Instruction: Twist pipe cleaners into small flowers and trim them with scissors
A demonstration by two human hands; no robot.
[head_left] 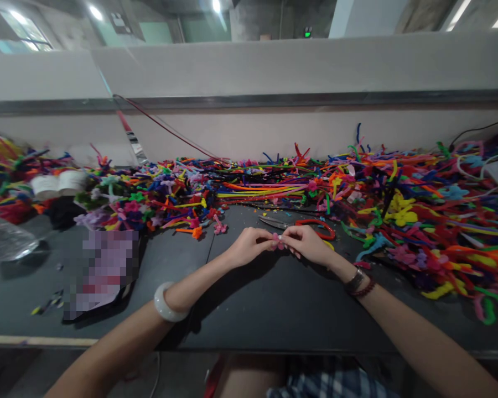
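Note:
My left hand [247, 247] and my right hand [305, 244] meet above the dark table top [249, 309]. Their fingertips pinch a small pink pipe-cleaner flower [278, 241] between them. Just beyond my fingers lie a pair of steel scissors [274, 222] and a red pipe-cleaner loop [315, 228], and neither hand touches them. A white bangle [170, 303] circles my left wrist. A watch and a dark bead bracelet [356, 283] sit on my right wrist.
Heaps of multicoloured pipe cleaners and finished flowers [357, 193] stretch along the table's back, against a low concrete wall [274, 132]. White spools [58, 182] stand at the left, near a clear plastic bag [4, 237] and a pixelated, unreadable object [102, 271].

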